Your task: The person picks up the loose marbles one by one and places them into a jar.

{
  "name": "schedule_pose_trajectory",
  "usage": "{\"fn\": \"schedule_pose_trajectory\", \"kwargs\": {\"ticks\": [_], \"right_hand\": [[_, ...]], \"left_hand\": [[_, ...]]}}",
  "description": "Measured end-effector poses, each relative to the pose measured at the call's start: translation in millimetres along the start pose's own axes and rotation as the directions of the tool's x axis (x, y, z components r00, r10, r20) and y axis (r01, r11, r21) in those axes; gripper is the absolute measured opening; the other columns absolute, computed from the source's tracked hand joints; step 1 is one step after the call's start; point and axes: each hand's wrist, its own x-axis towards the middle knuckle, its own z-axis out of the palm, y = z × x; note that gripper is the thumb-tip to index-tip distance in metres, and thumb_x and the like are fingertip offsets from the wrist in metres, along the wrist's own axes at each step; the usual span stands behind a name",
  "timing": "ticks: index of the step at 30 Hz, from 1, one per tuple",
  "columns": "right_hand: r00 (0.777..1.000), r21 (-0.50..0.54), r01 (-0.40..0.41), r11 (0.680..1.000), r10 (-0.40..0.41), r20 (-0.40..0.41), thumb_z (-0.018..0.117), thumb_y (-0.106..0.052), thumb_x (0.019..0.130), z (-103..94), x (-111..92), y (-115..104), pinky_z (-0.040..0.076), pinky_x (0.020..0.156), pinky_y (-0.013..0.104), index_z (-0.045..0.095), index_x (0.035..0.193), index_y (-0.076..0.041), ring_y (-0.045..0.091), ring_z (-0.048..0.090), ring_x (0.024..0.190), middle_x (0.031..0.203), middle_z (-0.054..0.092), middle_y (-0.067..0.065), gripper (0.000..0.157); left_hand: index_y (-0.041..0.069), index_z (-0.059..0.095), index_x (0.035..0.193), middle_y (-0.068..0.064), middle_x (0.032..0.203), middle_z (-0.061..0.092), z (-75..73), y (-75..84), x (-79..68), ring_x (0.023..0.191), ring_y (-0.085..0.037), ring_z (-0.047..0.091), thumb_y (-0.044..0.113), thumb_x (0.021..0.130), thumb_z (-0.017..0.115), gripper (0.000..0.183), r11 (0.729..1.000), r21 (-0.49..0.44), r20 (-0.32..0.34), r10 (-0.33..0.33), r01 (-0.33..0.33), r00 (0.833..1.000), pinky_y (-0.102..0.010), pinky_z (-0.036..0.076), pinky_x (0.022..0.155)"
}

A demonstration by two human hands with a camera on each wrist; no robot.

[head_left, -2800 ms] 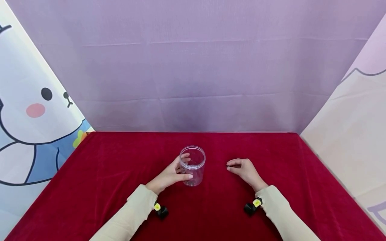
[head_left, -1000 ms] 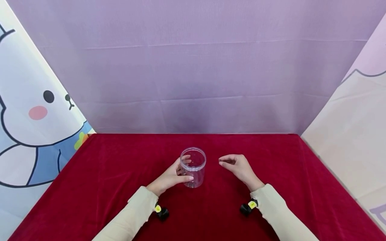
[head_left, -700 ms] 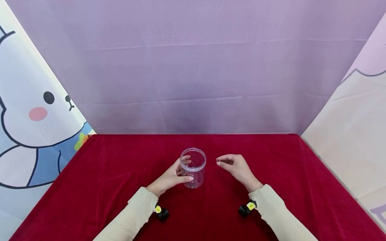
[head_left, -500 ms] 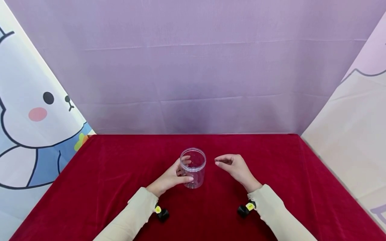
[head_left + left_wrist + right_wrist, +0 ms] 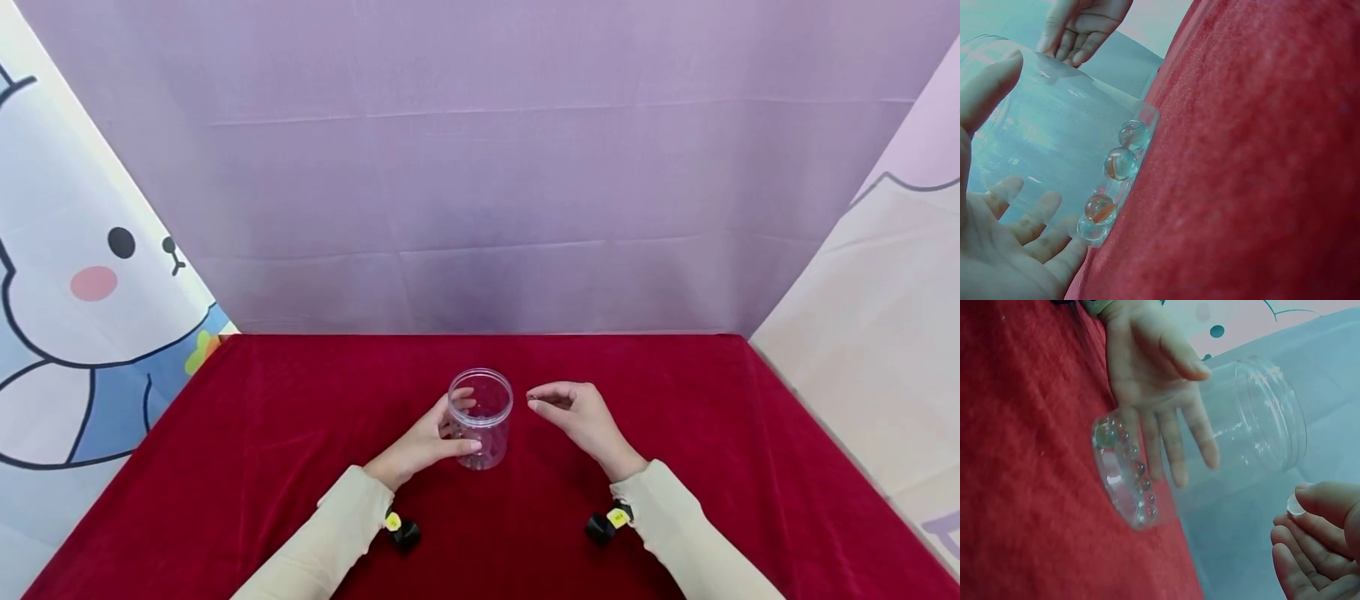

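Note:
My left hand holds a clear plastic jar around its side, thumb in front and fingers behind. The jar has no lid and stands upright, its base right at the red cloth. Several glass marbles lie at the bottom of it, some with orange swirls inside. Just right of the jar's rim, my right hand pinches one clear marble between thumb and forefinger. In the right wrist view that marble is close beside the jar's open mouth, outside it.
A red velvet cloth covers the table. Behind it hangs a plain purple curtain. A cartoon-printed panel stands on the left and a pale one on the right. Each wrist carries a small black camera.
My right hand has moved left toward the jar's rim, still pinching the marble. My left hand and the jar have stayed nearly in place.

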Motion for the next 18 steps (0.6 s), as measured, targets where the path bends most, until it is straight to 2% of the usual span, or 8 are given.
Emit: {"fn": "schedule_pose_trajectory", "kwargs": {"ticks": [5,18], "right_hand": [[0.999,0.024,0.031,0.999,-0.03,-0.034,0.069,-0.018,0.086,3.6,0.9,-8.5,0.053,0.076,0.026,0.072,0.104,-0.008,0.017,0.067,0.088,0.099,0.071,0.007,0.02],[0.991,0.08,0.101,0.992,-0.093,-0.097,0.07,-0.015,0.086,12.1,4.6,-23.7,0.054,0.077,0.025,0.071,0.105,-0.003,0.017,0.066,0.087,0.1,0.071,0.009,0.023]], "left_hand": [[0.021,0.026,0.147,-0.008,0.148,0.034,0.6,-0.7,0.4,0.132,-0.031,0.035,0.021,0.084,0.072,0.079,1.0,-0.004,-0.003,-0.002,0.002,1.0,-0.046,0.039,0.103],[0.024,0.028,0.146,-0.008,0.147,0.035,0.4,-1.8,1.0,0.13,-0.031,0.038,0.022,0.083,0.073,0.077,1.0,-0.016,-0.003,0.005,-0.006,1.0,-0.046,0.039,0.102]]}}
